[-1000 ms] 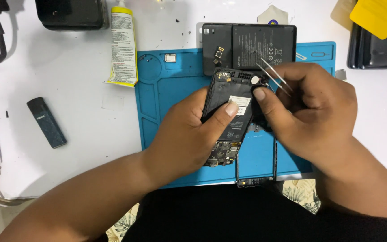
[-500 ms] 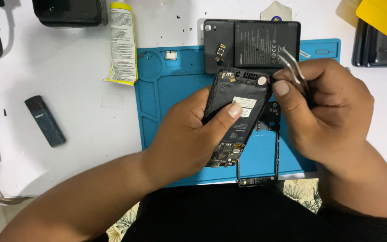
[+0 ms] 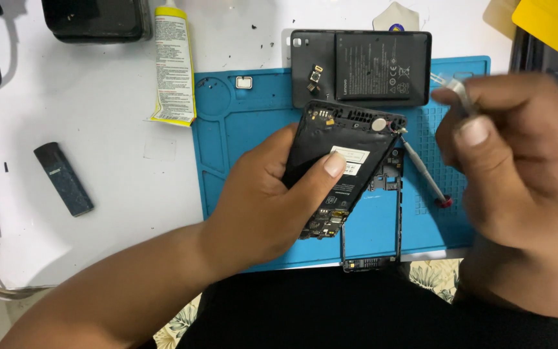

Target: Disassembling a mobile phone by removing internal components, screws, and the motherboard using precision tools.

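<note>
The person's left hand [image 3: 259, 207] is holding an opened black phone body [image 3: 340, 165] tilted above the blue repair mat [image 3: 240, 148], its grip closed around the left edge with the thumb pressing on the white label in the middle. The phone body is sitting over the centre of the mat, its upper corner near a small screwdriver [image 3: 424, 173] that is lying on the mat just to the right. Under the phone body a thin black frame [image 3: 369, 239] is resting on the mat, reaching past the mat's lower edge.

The right hand [image 3: 518, 161] is hovering over the right side of the mat, blurred, its fingers pinching metal tweezers [image 3: 456, 87] shut near the top; whether anything is caught in the tips cannot be told.

Behind the phone body a black back cover with a battery [image 3: 372, 64] is lying across the mat's top edge. On the white bench [image 3: 98, 155] a glue tube [image 3: 174, 64] and a small dark stick-shaped device [image 3: 64, 179] are lying to the left.
</note>
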